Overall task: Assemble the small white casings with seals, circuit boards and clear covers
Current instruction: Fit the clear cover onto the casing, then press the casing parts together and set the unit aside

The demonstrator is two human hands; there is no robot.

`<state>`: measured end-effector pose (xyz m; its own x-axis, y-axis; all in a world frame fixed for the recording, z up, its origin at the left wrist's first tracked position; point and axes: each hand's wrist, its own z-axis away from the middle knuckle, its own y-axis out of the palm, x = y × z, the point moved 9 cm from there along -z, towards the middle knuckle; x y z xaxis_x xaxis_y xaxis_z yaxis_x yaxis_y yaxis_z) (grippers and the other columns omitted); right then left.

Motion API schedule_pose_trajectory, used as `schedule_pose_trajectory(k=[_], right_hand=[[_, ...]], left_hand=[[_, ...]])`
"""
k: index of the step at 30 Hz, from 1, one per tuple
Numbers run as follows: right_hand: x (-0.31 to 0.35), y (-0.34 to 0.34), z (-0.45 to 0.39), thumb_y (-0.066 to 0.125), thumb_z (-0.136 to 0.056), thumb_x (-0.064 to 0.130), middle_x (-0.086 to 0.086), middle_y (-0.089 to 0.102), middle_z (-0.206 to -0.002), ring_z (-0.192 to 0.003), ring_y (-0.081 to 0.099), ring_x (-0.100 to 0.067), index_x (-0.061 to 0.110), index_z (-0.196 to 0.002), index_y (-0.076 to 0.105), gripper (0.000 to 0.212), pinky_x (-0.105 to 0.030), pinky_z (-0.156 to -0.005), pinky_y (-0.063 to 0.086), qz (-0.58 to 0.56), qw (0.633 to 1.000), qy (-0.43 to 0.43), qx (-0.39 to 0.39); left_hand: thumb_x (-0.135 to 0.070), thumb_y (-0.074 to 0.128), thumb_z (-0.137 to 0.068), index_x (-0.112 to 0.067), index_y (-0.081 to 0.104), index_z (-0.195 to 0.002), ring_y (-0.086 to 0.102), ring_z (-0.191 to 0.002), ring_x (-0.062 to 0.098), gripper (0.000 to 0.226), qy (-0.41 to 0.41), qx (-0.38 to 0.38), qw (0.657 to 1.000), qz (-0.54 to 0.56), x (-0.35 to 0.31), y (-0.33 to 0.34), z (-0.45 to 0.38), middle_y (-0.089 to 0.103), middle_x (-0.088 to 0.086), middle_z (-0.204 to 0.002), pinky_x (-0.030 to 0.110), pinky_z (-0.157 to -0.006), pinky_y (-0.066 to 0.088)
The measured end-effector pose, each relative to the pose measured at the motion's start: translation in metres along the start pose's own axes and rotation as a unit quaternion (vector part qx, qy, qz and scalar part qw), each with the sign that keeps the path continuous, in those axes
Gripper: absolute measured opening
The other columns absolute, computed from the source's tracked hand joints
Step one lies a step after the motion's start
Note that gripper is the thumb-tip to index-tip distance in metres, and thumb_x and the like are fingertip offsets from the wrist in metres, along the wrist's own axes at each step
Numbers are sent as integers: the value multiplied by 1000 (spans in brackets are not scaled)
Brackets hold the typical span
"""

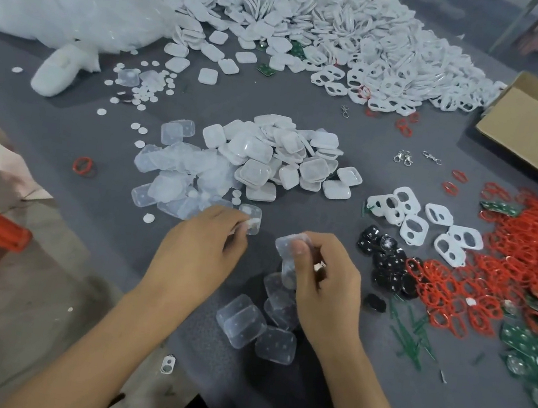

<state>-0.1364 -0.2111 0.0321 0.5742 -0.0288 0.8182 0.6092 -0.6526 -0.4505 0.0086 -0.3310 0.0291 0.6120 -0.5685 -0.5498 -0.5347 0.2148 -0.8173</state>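
Nearest, below the wrists, about five clear covers (245, 325) lie loose on the grey table (353, 406). The right hand (326, 281) pinches one clear cover (291, 243) under the thumb. The left hand (201, 246), just apart from it, curls its fingertips on something small and pale, possibly a white disc. That tiny piece could slip and vanish among the scattered discs (145, 91). Right of the right hand lie roughly a dozen black boards (387, 265) and six white casings (430, 226); red seals (511, 265) are uncountable. Beyond the hands sits a heap of finished units (277, 156)
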Motion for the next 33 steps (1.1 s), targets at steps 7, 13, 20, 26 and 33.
schedule_pose_trajectory(k=[7, 13, 20, 26, 33], right_hand=[[-2, -17, 0, 60, -103, 31, 7, 54, -124, -116, 60, -12, 24, -99, 73, 16, -15, -78, 48, -17, 998, -21, -54], [-23, -78, -3, 71, -96, 18, 1, 66, -109, -107, 65, -21, 21, -97, 76, 5, -28, -83, 53, -75, 982, 46, -168], [-48, -145, -7, 69, -97, 10, 16, 66, -101, -78, 63, -12, 26, -110, 63, 21, -18, -71, 49, -57, 949, 74, -300], [-75, -178, -33, 61, -100, 30, 16, 67, -91, -79, 59, -8, 32, -99, 68, 8, -25, -69, 44, 144, 950, 118, -252], [-111, -146, -78, 68, -94, 38, 10, 63, -96, -105, 52, -24, 35, -104, 76, 13, -37, -97, 39, 328, 930, 166, 9]], left_hand=[[-27, 54, -107, -22, 73, -111, 65, -84, 5, 20, 66, 31, 983, 167, -34, 13, -23, 69, -14, -91, 18, -77, 48], [-39, 50, -109, -32, 74, -110, 73, -89, 6, 25, 124, 151, 930, 311, -109, 61, -44, 76, -16, -97, 18, -75, 55], [-40, 60, -101, -29, 77, -106, 74, -76, 15, 21, 134, 244, 870, 406, -176, 118, -75, 76, -2, -84, 31, -76, 61], [-21, 63, -103, -20, 76, -107, 70, -71, 8, 13, 100, 240, 882, 393, -171, 142, -123, 75, -7, -81, 23, -74, 58], [-24, 59, -105, -10, 68, -103, 60, -57, 16, 16, 8, 219, 856, 468, -142, 164, -136, 74, 5, -76, 25, -57, 52]])
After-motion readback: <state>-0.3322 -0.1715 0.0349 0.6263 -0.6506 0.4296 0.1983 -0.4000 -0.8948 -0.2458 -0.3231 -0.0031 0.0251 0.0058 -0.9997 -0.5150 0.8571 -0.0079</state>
